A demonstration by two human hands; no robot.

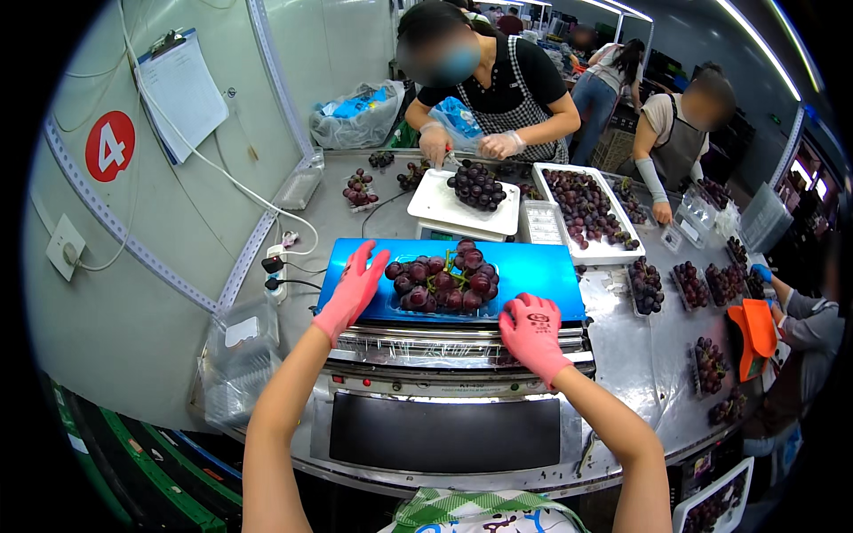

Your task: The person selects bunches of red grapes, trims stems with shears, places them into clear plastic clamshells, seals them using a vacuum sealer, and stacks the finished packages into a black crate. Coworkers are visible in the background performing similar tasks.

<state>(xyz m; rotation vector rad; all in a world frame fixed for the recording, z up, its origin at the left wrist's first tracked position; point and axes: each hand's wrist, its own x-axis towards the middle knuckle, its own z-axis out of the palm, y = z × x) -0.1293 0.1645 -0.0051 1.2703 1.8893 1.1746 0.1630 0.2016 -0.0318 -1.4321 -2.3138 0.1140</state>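
Note:
Before me, a clear plastic tray (496,312) of dark red grapes (443,283) rests on the blue top plate (536,266) of a film wrapper (460,386). My left hand (353,283), in a pink glove, is over the plate's left end, beside the tray, with its fingers extended and apart. At the tray's lower right corner is my right hand (535,333), also in a pink glove, over the plate's front edge and the metal rollers. Its fingers are bent downward; whether they pinch film there is hidden. Stretch film (420,350) shows along the rollers.
Behind the wrapper, a co-worker's gloved hands are by a white scale (430,206) holding dark grapes (477,186). A white crate (586,206) of grapes stands right of it. Packed grape trays (645,286) line the right side. Clear containers (243,366) and power cords (303,283) are at left.

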